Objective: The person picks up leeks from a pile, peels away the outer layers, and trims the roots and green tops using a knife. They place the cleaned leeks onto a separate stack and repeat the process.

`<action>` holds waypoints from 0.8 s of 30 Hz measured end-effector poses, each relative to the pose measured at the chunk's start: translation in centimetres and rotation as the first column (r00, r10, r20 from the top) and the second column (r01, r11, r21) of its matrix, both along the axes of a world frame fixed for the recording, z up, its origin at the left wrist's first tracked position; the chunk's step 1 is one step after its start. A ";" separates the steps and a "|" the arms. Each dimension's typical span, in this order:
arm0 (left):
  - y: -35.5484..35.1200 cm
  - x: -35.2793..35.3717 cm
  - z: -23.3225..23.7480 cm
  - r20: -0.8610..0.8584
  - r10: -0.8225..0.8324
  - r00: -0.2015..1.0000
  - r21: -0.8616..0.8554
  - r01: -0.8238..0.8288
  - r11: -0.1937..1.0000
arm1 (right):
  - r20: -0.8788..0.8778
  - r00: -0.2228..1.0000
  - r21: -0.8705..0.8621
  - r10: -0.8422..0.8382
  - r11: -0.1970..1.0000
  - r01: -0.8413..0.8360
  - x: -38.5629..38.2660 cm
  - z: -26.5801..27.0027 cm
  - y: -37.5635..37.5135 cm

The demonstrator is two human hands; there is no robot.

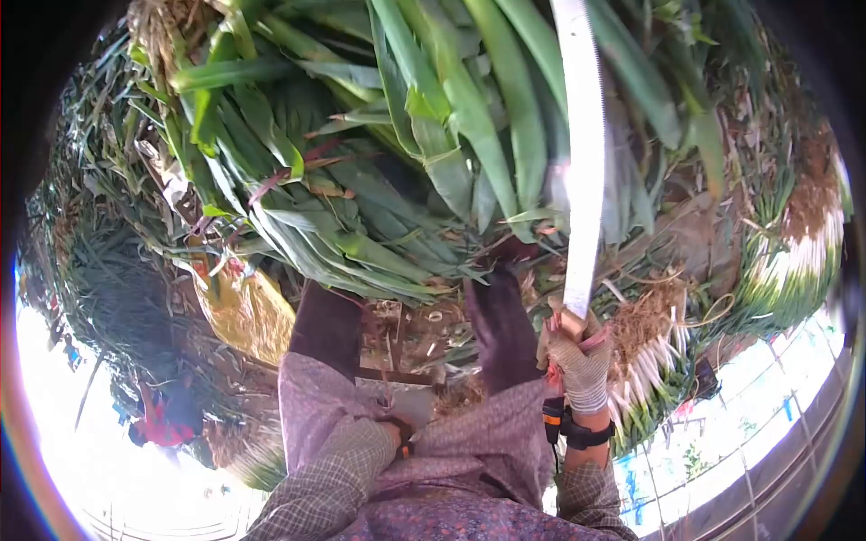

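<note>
My right hand [582,368], in a pale knitted glove, is closed around the wooden handle of a sickle [585,162]. The long, slightly curved blade points forward and carries fine teeth along its right edge. It overlaps a large heap of broad green leaves [361,216] in front of my knees. My left hand [397,435] rests low by my lap, just past the end of its checked sleeve. Its fingers are hidden. Beside my right hand lie bunched green onions [657,370], with white stalks and brown roots.
A yellow plastic bag [242,311] is left of my legs. Another bundle of green onions [798,261] lies at the far right. More greens [117,270] are piled on the left, near a person in red [167,422]. Wire fencing [749,469] runs at lower right.
</note>
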State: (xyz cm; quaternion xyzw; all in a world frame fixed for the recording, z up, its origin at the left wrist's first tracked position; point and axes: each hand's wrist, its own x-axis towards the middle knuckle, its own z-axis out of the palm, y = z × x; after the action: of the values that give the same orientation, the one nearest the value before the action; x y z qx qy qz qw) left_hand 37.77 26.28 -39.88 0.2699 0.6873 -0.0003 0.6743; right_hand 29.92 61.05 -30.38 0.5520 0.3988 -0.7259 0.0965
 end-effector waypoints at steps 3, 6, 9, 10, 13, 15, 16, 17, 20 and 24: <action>-2.7 0.3 -3.4 -0.087 0.004 0.996 0.146 0.009 0.989 | -0.087 0.994 0.002 -0.060 0.998 0.061 0.4 -3.3 -1.0; -4.0 0.3 -8.6 -0.129 -0.198 0.972 0.180 0.220 0.959 | -0.129 0.990 0.019 -0.051 0.998 0.054 0.2 -6.9 -1.0; -6.2 2.6 -12.0 0.149 -0.545 0.825 0.152 0.526 0.837 | -0.150 0.989 0.085 -0.005 0.996 0.018 0.1 -9.3 -1.5; -6.5 2.9 -13.5 0.215 -0.574 0.790 0.131 0.559 0.819 | -0.154 0.988 0.123 0.029 0.992 -0.010 0.4 -10.5 -1.6; -9.7 5.6 -15.3 0.296 -0.338 0.893 -0.108 0.383 0.918 | -0.195 0.981 0.073 0.017 0.997 -0.003 -0.2 -12.4 -1.4; -8.1 5.0 -14.8 0.226 -0.349 0.910 0.052 0.346 0.937 | -0.221 0.975 0.061 0.036 0.998 -0.023 -1.5 -12.2 -0.5; -4.6 2.6 -14.6 0.391 -0.432 0.813 0.120 0.420 0.900 | -0.124 0.981 0.034 0.146 0.989 -0.143 -2.5 -11.1 0.9; -2.4 1.5 -14.3 0.399 -0.387 0.832 0.122 0.370 0.921 | -0.204 0.961 0.060 0.187 0.982 -0.178 -3.2 -10.8 1.7; 1.8 -0.7 -14.0 0.340 -0.235 0.911 0.108 0.211 0.972 | -0.295 0.889 0.194 0.350 0.933 -0.302 -4.7 -9.6 3.2; 4.1 -3.4 -15.7 0.238 -0.191 0.952 0.116 0.168 0.979 | -0.296 0.854 0.278 0.428 0.894 -0.351 -4.6 -9.7 4.1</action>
State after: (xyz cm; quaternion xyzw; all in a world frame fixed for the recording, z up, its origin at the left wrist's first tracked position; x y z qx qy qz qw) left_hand 34.34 30.34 -55.63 0.3607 0.5694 0.0044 0.7387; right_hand 25.31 65.17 -40.05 0.3286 0.5892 -0.7300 0.1098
